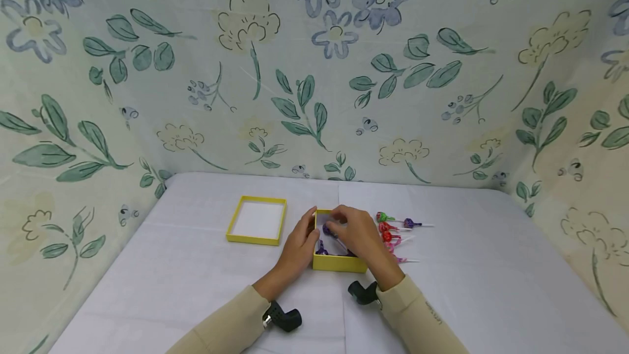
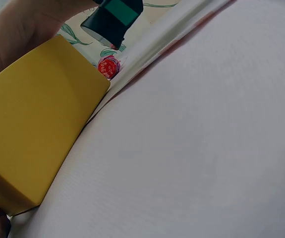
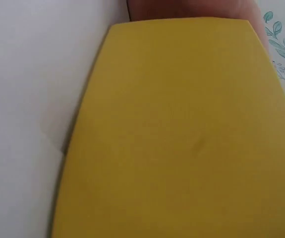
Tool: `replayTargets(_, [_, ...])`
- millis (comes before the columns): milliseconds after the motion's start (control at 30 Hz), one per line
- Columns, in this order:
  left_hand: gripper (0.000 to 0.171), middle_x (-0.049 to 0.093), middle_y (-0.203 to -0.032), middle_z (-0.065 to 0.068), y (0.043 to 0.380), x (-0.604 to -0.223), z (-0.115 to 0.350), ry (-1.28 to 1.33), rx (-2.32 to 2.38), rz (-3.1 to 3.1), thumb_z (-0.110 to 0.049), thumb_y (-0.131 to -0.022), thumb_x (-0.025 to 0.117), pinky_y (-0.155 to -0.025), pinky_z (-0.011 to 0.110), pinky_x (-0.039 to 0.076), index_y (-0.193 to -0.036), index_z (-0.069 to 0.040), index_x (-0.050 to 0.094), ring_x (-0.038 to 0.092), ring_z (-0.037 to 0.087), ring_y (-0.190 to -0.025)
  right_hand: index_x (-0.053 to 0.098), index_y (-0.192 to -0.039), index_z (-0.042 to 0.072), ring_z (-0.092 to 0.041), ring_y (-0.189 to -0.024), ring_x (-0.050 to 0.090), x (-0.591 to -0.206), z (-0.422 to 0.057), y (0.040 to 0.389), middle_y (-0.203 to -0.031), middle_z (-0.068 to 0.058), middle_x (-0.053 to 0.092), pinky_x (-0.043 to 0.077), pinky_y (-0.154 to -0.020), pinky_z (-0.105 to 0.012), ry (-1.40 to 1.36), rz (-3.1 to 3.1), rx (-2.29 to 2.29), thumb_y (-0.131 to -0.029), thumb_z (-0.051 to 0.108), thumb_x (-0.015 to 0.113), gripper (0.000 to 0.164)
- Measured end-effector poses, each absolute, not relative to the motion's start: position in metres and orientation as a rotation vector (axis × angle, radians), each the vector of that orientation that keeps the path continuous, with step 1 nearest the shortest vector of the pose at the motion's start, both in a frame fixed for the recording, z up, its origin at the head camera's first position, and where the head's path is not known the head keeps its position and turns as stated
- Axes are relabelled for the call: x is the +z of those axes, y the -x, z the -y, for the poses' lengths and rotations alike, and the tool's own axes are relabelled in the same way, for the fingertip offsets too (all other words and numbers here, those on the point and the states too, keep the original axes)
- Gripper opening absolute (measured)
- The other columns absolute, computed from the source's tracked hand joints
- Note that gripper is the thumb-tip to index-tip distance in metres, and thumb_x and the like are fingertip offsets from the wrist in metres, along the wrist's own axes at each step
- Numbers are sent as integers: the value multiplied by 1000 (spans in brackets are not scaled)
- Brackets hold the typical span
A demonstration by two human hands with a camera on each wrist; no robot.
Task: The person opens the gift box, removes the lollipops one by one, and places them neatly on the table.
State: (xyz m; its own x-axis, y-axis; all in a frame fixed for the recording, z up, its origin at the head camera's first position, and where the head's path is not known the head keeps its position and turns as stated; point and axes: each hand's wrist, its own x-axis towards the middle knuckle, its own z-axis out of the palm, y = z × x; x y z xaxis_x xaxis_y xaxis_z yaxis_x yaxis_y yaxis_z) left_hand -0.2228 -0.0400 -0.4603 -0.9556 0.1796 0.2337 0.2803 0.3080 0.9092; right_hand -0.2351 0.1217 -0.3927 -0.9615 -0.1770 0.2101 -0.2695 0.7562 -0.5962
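Note:
An uncovered yellow box [image 1: 339, 264] stands on the white table with several purple lollipops inside. My left hand [image 1: 298, 243] holds its left side, thumb at the rim. Over the box, the fingers of my right hand [image 1: 358, 231] pinch a purple lollipop [image 1: 326, 229], whose white stick slants down toward the near right corner. Another purple lollipop [image 1: 321, 248] lies in the near left corner; one more is partly hidden under the right hand. The box's yellow outer wall [image 2: 43, 109] fills the left of the left wrist view, and the wall [image 3: 182, 124] takes up most of the right wrist view.
Left of the box lies a yellow-edged lid [image 1: 253, 241], its white inside facing up. Right of the right hand lie several lollipops: a green one [image 1: 384, 216], a purple one [image 1: 411, 223], a red one [image 1: 390, 236] and pink ones [image 1: 400, 259]. A flowered cloth [image 1: 304, 141] surrounds the table.

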Motion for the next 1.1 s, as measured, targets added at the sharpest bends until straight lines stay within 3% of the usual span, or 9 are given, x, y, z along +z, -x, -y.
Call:
replayTargets(200, [54, 36, -151, 7, 223, -460, 40, 440, -1744, 2460, -19, -102, 41, -111, 37, 35, -153, -25, 25, 39, 21, -136, 72, -104, 13, -22, -95, 65, -400, -119, 234, -100, -3, 72, 55, -85, -40, -375, 2809, 887, -84, 23, 75, 22])
replayTargets(367, [54, 37, -151, 7, 222, -461, 39, 434, -1740, 2464, -18, -102, 41, -111, 38, 35, -153, -23, 26, 39, 21, -136, 72, -103, 12, -22, -94, 66, -402, -117, 233, -101, -3, 72, 56, -85, -39, -366, 2822, 810, -83, 24, 77, 24])
replayTargets(1100, [54, 38, -150, 6, 224, -463, 39, 447, -1725, 2455, -16, -101, 42, -110, 38, 37, -152, -30, 26, 42, 21, -134, 73, -108, 16, -24, -97, 66, -405, -115, 232, -103, -2, 72, 54, -87, -42, -357, 2881, 612, -81, 27, 78, 30])
